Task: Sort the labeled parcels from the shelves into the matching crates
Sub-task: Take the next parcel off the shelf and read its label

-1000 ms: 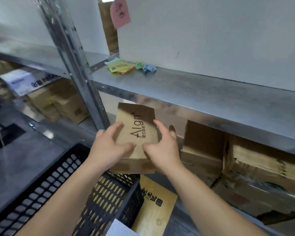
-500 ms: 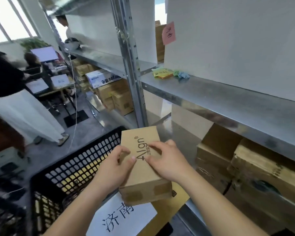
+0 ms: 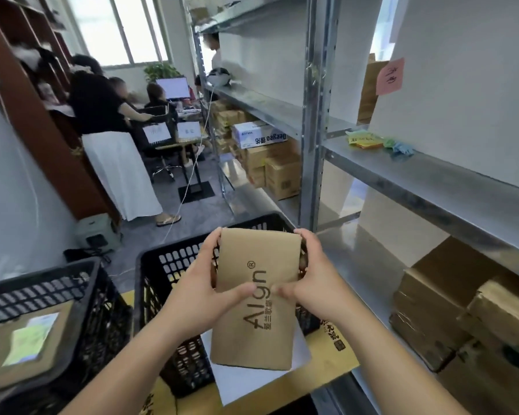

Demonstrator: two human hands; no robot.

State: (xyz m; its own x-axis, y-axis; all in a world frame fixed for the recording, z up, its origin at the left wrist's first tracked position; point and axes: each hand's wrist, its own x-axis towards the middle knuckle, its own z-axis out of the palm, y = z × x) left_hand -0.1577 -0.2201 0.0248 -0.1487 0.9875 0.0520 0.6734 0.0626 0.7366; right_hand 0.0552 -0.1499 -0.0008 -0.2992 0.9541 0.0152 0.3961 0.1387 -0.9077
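Observation:
I hold a brown cardboard parcel (image 3: pixel 256 298) printed "Align" in both hands, in front of my chest. My left hand (image 3: pixel 203 290) grips its left edge and my right hand (image 3: pixel 313 283) grips its right edge, thumbs on top. The parcel hangs over the near right rim of a black plastic crate (image 3: pixel 162 265). A second black crate (image 3: pixel 42 313) at the lower left holds a flat brown parcel with a pale label (image 3: pixel 27 339). Brown boxes (image 3: pixel 450 322) remain on the lower metal shelf (image 3: pixel 363 265) at the right.
A white paper label (image 3: pixel 252 381) hangs at the middle crate's front. Sticky notes (image 3: pixel 364 140) lie on the upper shelf. More boxes (image 3: pixel 270 163) fill the far shelf bay. A standing person (image 3: pixel 111 139) and seated people at desks occupy the aisle's far end.
I have drawn the parcel away from the shelf toward the crates and turned it flat side up. My view has swung left and up, showing the aisle and a second crate.

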